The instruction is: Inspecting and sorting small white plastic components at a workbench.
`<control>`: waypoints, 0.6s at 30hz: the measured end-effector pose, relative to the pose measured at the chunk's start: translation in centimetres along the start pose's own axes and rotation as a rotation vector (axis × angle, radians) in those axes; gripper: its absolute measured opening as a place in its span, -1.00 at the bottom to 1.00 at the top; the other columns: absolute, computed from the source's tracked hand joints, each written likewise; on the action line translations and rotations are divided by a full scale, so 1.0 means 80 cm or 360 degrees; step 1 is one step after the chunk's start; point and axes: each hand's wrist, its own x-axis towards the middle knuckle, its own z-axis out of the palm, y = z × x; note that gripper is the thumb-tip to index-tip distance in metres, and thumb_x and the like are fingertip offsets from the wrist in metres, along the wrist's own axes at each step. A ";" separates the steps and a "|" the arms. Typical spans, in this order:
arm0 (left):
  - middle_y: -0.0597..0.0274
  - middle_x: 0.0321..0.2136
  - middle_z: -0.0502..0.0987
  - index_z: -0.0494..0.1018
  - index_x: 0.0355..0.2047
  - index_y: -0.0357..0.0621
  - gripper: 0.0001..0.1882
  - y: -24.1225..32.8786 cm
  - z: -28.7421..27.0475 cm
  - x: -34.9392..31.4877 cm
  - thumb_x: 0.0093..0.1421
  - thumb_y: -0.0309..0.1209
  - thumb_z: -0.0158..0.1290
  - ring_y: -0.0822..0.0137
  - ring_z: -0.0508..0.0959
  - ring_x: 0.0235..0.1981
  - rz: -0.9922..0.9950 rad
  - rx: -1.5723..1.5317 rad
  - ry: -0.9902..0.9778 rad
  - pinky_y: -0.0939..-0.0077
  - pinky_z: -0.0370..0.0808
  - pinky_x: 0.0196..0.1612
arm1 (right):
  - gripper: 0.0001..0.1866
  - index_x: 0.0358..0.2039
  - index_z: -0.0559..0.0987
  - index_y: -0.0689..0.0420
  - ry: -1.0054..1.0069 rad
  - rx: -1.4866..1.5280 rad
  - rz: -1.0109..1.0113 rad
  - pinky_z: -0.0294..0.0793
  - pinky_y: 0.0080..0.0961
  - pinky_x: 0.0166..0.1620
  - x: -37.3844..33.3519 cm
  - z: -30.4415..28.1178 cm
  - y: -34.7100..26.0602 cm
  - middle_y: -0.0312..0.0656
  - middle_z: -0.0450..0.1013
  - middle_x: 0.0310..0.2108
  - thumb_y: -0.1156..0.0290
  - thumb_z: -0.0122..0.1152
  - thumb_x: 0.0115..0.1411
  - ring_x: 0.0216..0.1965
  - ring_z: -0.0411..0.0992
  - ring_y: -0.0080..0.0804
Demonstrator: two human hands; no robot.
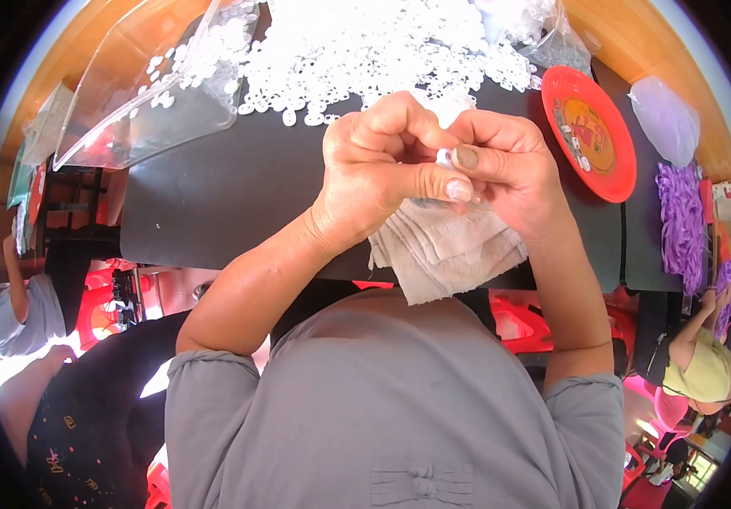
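Over the near part of the dark table, my left hand (370, 170) and my right hand (514, 165) meet with thumbs and fingertips pinched together. Between them is a small white plastic piece (444, 157), mostly covered by the fingers; its exact kind does not show. Below my hands a folded beige cloth (450, 254) lies on the table and hangs over its front edge. Just beyond my hands spreads a big heap of small white oval pieces (365, 59), many with a hole or ring shape.
On the left a clear plastic bin (136, 140) lies tilted, with white pieces inside. A red plate (559, 93) with a few white pieces stands at right. Beyond it are a pale plastic bag (665, 119) and purple ribbons (679, 229). Other people sit at both sides.
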 end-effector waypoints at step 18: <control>0.26 -0.57 0.51 0.48 -0.36 -0.27 -0.86 -0.004 0.002 0.012 0.20 -0.43 0.13 0.55 0.40 -0.65 -0.0363 0.0116 0.0387 0.72 0.27 -0.63 | -0.80 -0.46 0.49 0.22 0.0693 -0.0564 -0.0277 0.18 -0.73 -0.47 0.009 0.007 0.007 -0.36 0.33 -0.63 0.38 0.15 0.25 -0.57 0.32 -0.60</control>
